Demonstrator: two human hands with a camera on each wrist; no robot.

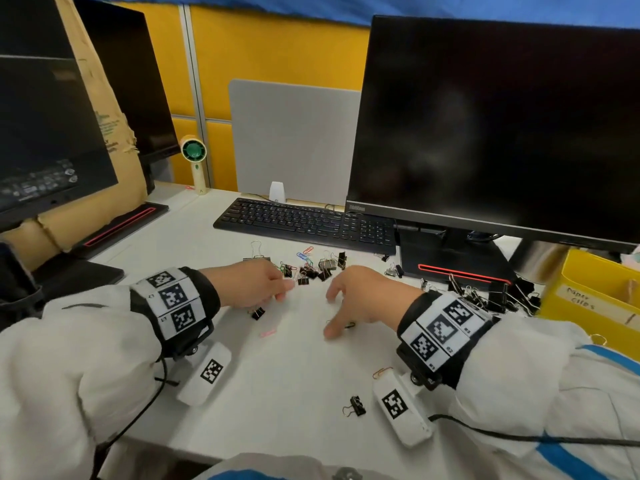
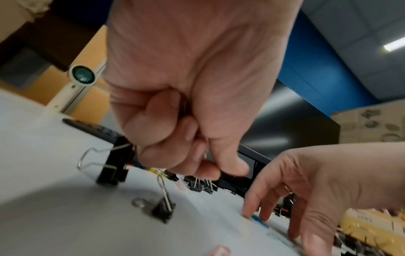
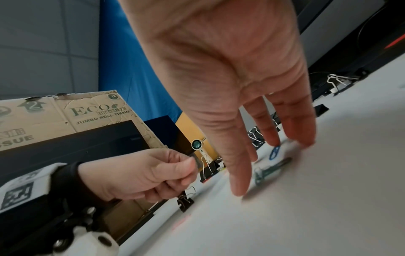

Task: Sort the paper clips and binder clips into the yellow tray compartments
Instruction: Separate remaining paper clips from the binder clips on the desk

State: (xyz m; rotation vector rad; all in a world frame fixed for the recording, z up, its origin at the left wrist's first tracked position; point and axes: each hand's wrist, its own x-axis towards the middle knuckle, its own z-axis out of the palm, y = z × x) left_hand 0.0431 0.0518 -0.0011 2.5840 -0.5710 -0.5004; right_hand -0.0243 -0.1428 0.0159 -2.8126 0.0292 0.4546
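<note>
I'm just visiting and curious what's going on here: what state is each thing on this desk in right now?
left hand: fingers curled, what they hold is hidden
right hand: fingers straight, tips on the desk
monitor: screen dark
yellow tray: at the right edge, contents unclear
small binder clip: lying loose near the left hand
pink paper clip: lying flat, unsorted

Black binder clips and coloured paper clips are lying scattered mid-frame on the white desk; more binder clips are piling beside the yellow tray at right edge.
</note>
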